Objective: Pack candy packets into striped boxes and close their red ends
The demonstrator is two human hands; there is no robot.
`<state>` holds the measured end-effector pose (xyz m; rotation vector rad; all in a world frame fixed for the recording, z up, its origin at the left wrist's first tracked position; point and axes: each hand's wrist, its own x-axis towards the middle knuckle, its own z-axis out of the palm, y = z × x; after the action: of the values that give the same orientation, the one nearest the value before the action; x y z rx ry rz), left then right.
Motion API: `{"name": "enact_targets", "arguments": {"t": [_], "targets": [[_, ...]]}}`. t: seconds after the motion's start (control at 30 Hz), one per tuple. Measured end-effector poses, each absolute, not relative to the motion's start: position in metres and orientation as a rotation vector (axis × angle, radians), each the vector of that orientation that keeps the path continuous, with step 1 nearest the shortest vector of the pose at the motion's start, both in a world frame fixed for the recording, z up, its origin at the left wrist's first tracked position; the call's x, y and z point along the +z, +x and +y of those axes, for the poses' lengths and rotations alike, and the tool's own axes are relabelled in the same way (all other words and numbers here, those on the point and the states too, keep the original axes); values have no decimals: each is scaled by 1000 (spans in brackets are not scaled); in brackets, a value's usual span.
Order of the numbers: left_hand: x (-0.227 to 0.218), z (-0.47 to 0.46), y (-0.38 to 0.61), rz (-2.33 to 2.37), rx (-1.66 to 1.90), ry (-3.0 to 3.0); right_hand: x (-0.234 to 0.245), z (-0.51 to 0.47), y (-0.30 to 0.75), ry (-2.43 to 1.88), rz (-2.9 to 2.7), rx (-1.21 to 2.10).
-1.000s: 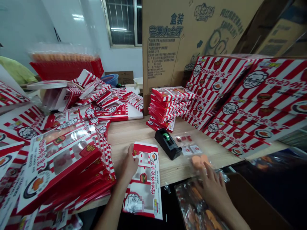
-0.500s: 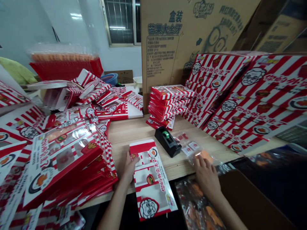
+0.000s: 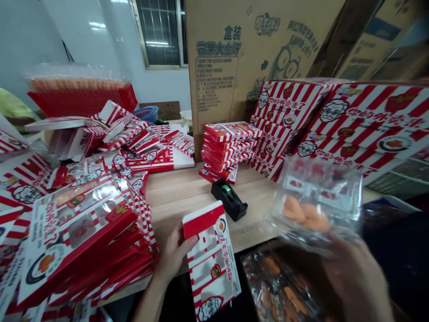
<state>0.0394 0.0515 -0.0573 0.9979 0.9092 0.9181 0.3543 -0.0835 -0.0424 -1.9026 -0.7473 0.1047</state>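
My left hand (image 3: 172,255) grips a flat red-and-white striped box (image 3: 211,261) by its left edge, tilted up over the near edge of the wooden table (image 3: 181,192). My right hand (image 3: 355,279), blurred by motion, is raised at the lower right and holds a clear plastic tray (image 3: 317,205) with orange and red pieces in it. A black tape dispenser (image 3: 229,199) with a green roll sits on the table between the two hands.
Piles of striped boxes (image 3: 77,223) crowd the left side. A neat stack (image 3: 228,145) stands behind the dispenser, and larger striped cartons (image 3: 351,125) lean at the right. A big brown cardboard box (image 3: 241,58) stands behind. More filled clear trays (image 3: 281,290) lie below the table edge.
My right hand has lifted the clear tray off the table and up to the right. My left hand has tilted the striped box upward and drawn it slightly nearer.
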Motion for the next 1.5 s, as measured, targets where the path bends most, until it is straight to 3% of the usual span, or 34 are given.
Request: {"name": "enact_targets", "arguments": {"t": [0.13,0.27,0.47,0.67,0.77,1.0,1.2,1.5], "targets": [[-21,31,29,894,1110,1439,-21,-53,294,-1441,-492,646],[10,17,9,708,1407,1710,0,-33,262,-1214,-492,744],[8,5,9,540,1041,1504,13,-12,239,-1078,-586,914],[-10,-16,25,1002,943,1099,9,-33,226,-1070,-611,1494],[-15,-19,25,1023,1003,974,2,-49,238,-1109,-662,1618],[-26,-13,12,948,876,1369,-12,-69,266,-1151,-969,1684],[-10,-5,9,661,633,1706,14,-49,266,-1125,-915,1271],[-29,-33,17,1112,1052,1201,3,-31,234,-976,-610,965]]}}
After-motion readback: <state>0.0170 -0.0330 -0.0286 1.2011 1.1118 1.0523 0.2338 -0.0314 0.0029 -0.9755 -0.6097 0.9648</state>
